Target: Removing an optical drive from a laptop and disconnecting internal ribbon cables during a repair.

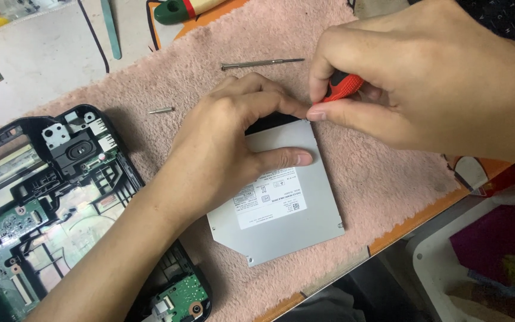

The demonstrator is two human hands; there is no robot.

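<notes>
I see my right hand (400, 89), fingers pinched on a red screwdriver (342, 87), and my left hand (233, 143), fingers flat, pressing the drive (293, 220) beneath them

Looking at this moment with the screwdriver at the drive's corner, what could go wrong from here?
The red-handled screwdriver sits pinched in the right hand at the corner of the silver drive, close to the left hand; a slip might jab a finger or scratch the casing. A freed screw could vanish into the pink towel, where a loose bit already lies.
</notes>
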